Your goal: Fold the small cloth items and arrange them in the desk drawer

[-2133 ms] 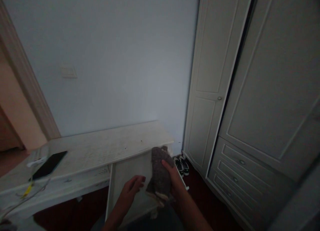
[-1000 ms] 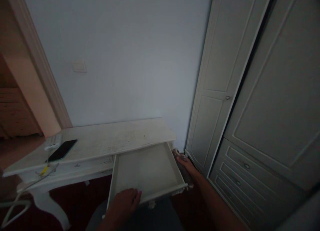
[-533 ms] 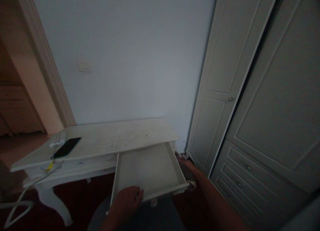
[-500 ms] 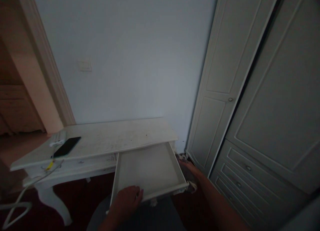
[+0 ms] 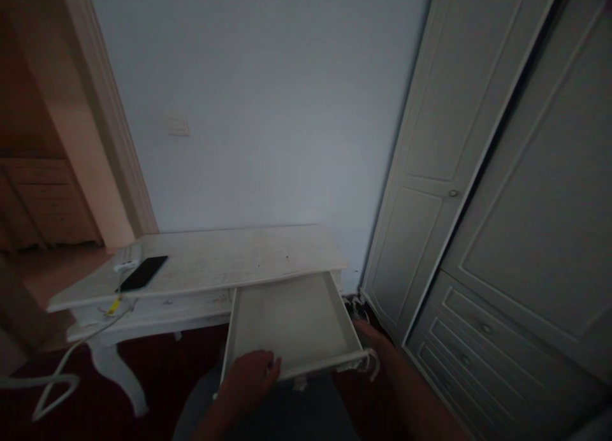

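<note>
A white desk stands against the wall with its right drawer pulled out and nothing lying inside it. My left hand rests on the drawer's front edge, fingers curled over the rim. Low beside the drawer's right side, in the dark gap before the wardrobe, is my right hand; its fingers are too dim to read, and no cloth shows in it. A pale curved handle hangs at the drawer's front right corner.
A black phone and a small white object lie on the desk's left end, with a white cable trailing to the floor. A tall wardrobe with lower drawers fills the right. Shoes sit on the floor between desk and wardrobe.
My right hand, which held a grey cloth in front of the drawer, has dropped down beside the drawer's right side. My left hand has settled on the drawer front. The view has shifted left.
</note>
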Demonstrator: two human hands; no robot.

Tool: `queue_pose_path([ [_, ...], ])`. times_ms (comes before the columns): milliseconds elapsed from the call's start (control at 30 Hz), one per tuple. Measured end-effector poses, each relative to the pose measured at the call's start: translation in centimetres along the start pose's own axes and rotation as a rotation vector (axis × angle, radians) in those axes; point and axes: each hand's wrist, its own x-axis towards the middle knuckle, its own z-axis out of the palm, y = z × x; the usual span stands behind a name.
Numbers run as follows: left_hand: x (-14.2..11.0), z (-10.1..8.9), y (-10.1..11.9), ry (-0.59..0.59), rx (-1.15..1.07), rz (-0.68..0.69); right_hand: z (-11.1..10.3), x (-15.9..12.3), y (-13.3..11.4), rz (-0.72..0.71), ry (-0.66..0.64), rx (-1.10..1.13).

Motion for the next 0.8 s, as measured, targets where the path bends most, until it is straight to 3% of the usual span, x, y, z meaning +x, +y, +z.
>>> queue_pose_path([
  [133, 0.0, 0.1, 0.0, 0.003, 0.007, 0.002, -2.0, -4.1, 1.8, 0.068, -0.044, 0.056],
  [267, 0.0, 0.3, -0.2, 0.031, 0.005, 0.002, -4.0, -4.2, -2.0, -0.063, 0.019, 0.042],
  [400, 0.0, 0.0, -0.2, 0.046, -0.005, -0.010, -1.7, -4.2, -6.5, -0.344, 0.084, -0.553],
  [533, -0.3, -0.3, -0.3, 0.062, -0.039, 0.001, 1.4, -5.8, -7.7, -0.351, 0.126, -1.055],
  [667, -0.5, -0.2, -0.7, 0.157, -0.131, 0.043, 1.3, -6.9, -7.8, -0.340, 0.032, -1.176],
  [800, -0.4, 0.0, -1.3, 0.328, -0.254, 0.093, 0.9, -8.3, -7.7, -0.369, -0.091, -1.175],
])
